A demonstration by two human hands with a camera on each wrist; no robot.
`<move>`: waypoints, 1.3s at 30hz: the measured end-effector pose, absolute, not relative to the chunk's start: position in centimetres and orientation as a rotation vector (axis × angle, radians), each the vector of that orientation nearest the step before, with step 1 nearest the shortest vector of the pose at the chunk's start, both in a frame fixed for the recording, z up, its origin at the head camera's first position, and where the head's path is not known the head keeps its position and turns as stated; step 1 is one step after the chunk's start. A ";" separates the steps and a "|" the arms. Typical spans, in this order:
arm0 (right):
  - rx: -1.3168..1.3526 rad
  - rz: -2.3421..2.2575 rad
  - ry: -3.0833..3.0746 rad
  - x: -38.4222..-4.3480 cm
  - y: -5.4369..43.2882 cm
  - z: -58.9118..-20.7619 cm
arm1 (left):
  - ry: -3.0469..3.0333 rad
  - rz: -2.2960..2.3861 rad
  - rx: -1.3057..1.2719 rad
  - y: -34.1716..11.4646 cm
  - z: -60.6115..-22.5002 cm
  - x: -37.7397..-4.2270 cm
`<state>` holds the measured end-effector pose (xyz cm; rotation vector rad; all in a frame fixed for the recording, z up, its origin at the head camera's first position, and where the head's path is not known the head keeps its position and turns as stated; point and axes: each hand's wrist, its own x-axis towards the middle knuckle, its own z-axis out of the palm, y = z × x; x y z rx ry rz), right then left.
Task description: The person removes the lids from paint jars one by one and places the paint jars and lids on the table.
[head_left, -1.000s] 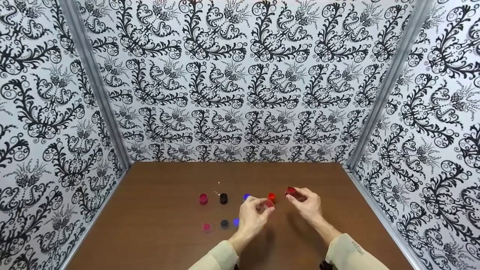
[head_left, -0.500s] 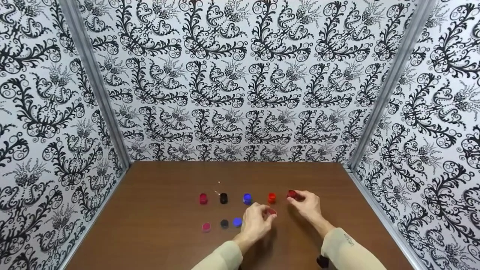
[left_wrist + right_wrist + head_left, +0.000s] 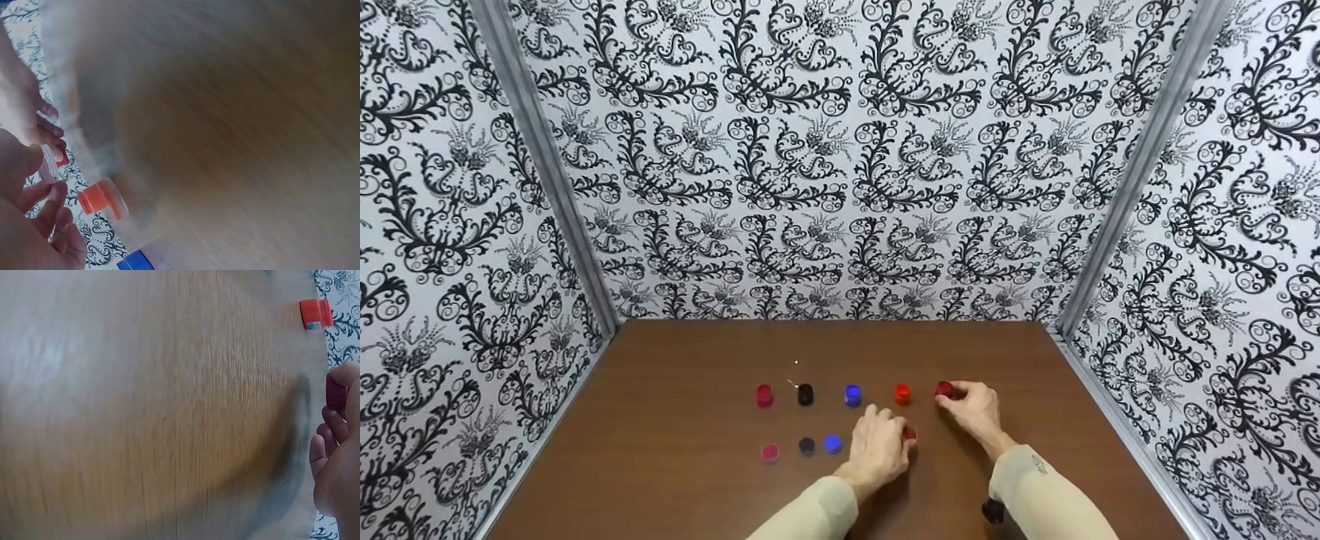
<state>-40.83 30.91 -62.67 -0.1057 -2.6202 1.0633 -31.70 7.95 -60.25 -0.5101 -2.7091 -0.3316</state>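
Note:
My left hand pinches a small round lid, red with a clear rim, low over the table. In the left wrist view that lid is seen edge-on between thumb and fingers. Farther right, my right hand grips a small dark red paint pot at the end of a row of pots; the right wrist view shows the pot between thumb and fingers. Just left of it stands an orange-red pot. Whatever lies beneath my left palm is hidden in the head view.
Left along the row stand a blue pot, a black pot and a crimson pot. Nearer me lie a blue lid, a dark lid and a crimson lid. Patterned walls enclose the brown table.
My left hand has moved down toward me and slightly right with the lid, uncovering the blue pot. My right hand has lowered the dark red pot a little.

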 end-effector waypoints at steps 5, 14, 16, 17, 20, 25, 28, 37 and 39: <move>-0.132 1.036 -2.657 -40.9 30.7 -62.8 | -2.664 -0.109 -0.579 8.1 -60.7 -31.7; -0.155 0.984 -2.693 -40.7 30.4 -62.7 | -2.639 -0.022 -0.629 8.4 -62.1 -31.9; -0.161 0.981 -2.702 -40.8 30.4 -62.7 | -2.661 -0.006 -0.619 8.4 -62.4 -32.0; -0.165 0.981 -2.707 -40.8 30.3 -62.7 | -2.669 -0.001 -0.613 8.4 -62.6 -32.0; -0.188 0.971 -2.722 -40.8 30.2 -62.9 | -2.680 -0.004 -0.603 8.4 -62.9 -32.0; -0.205 0.966 -2.727 -40.5 30.1 -63.2 | -2.672 -0.019 -0.597 8.4 -63.5 -31.9; -0.190 0.969 -2.727 -40.4 30.0 -63.0 | -2.678 -0.024 -0.585 8.5 -63.5 -31.9; -0.110 0.832 -2.794 -40.5 30.8 -61.0 | -2.689 -0.103 -0.601 6.7 -61.8 -32.2; -0.032 0.762 -2.789 -40.5 30.9 -60.1 | -2.673 -0.101 -0.588 5.6 -61.2 -32.7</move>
